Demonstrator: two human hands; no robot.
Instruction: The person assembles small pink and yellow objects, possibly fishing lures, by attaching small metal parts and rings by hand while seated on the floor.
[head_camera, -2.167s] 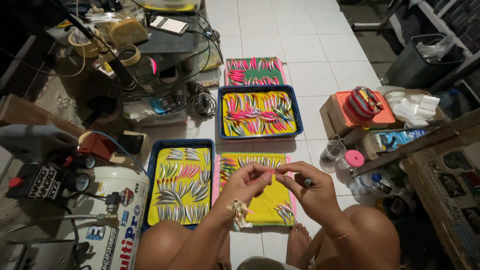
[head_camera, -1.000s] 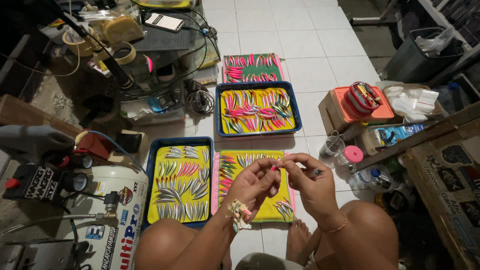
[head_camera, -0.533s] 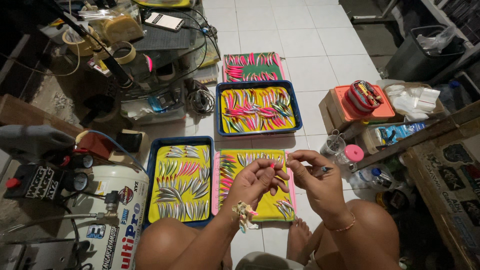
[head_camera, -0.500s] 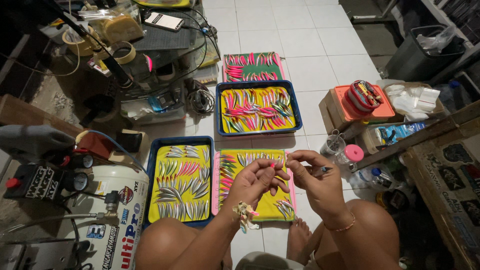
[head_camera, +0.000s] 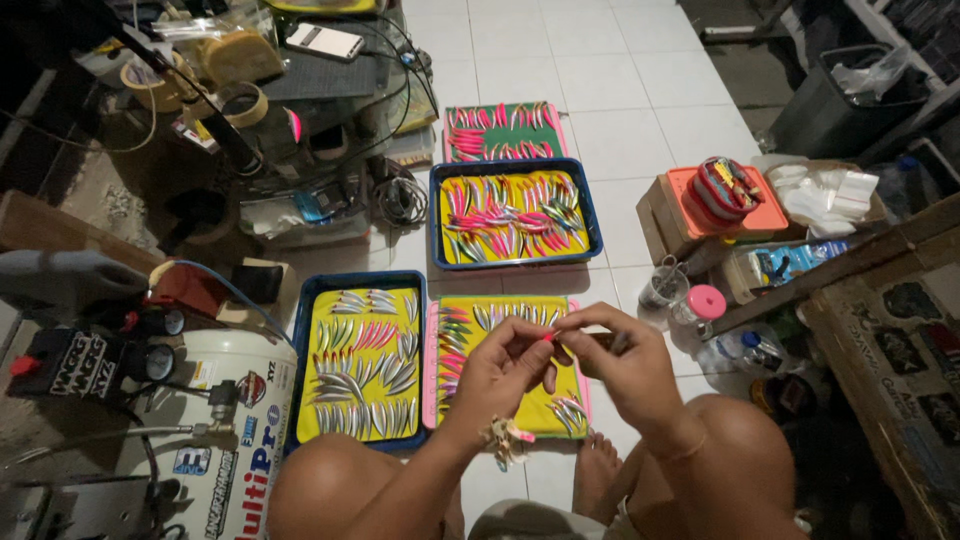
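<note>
Four trays of slim fish-shaped lures lie on the tiled floor: a blue tray (head_camera: 302, 360), a pink tray (head_camera: 430, 370), a second blue tray (head_camera: 436, 215) and a far pink one (head_camera: 505, 130). Above the near pink tray, the left hand (head_camera: 500, 370) and right hand (head_camera: 625, 365) pinch one small lure (head_camera: 556, 340) between their fingertips; its long axis is too hidden to tell.

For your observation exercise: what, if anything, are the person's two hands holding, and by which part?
The left hand and right hand pinch one small slender lure with a pink tip between their fingertips; the exact grip points are too small to tell.
</note>
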